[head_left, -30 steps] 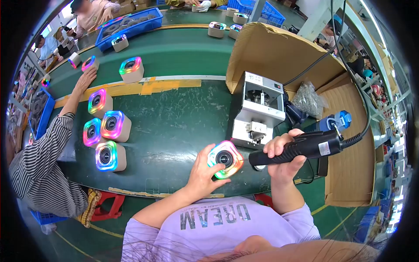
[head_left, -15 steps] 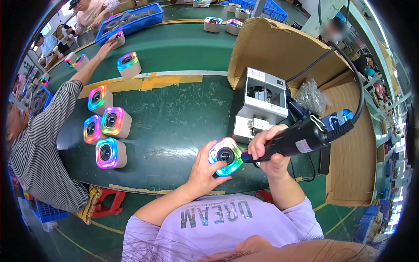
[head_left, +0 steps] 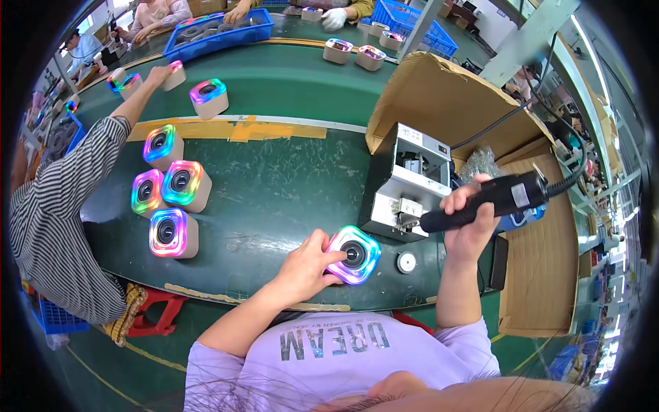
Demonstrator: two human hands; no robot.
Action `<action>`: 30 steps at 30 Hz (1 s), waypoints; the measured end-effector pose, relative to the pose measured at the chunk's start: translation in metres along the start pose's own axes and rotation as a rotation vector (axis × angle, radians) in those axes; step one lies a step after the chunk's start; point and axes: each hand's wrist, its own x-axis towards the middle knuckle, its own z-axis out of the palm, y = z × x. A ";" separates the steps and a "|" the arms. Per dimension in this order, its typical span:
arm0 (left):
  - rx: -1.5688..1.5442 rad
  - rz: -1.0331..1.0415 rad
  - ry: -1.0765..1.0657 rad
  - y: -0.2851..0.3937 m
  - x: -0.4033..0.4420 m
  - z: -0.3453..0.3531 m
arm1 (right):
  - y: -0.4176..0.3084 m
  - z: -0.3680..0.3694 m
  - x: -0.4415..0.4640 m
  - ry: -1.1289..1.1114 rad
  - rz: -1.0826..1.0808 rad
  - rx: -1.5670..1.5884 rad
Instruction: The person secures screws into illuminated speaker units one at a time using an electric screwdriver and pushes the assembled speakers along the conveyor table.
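My left hand (head_left: 307, 266) grips a square light-up speaker (head_left: 369, 255) at the table's near edge, its index finger on the dark round centre and the thumb along its lower left side. The speaker's rim glows in rainbow colours. In my right hand (head_left: 469, 218) is a black electric screwdriver (head_left: 504, 194), held nearly level with its cable trailing off to the right. Its tip end is at the front of a silver and black screw feeder (head_left: 414, 172); whether the bit touches a screw I cannot tell. A small round silver disc (head_left: 406, 262) lies between my hands.
Several glowing speakers (head_left: 187, 185) stand in a group on the left of the green table. A co-worker in a striped sleeve (head_left: 82, 165) reaches across the belt (head_left: 288, 82) to another speaker. An open cardboard box (head_left: 439, 89) surrounds the feeder. A blue crate (head_left: 218, 36) sits beyond.
My right hand has lifted the screwdriver off the speaker and moved it up and right to the feeder. The speaker has shifted slightly down; my left hand keeps hold. The silver disc is now uncovered.
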 end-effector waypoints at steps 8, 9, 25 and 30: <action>0.094 0.159 0.387 0.005 0.007 0.026 | 0.022 0.009 0.003 0.015 0.129 -0.033; 0.093 0.155 0.393 0.003 0.006 0.027 | 0.021 0.010 0.000 0.000 0.175 -0.012; -0.046 0.030 0.326 -0.006 0.002 0.029 | 0.022 0.035 -0.054 -0.031 0.090 0.180; -0.126 0.048 0.333 -0.008 0.001 0.032 | 0.025 0.037 -0.051 -0.064 0.108 0.319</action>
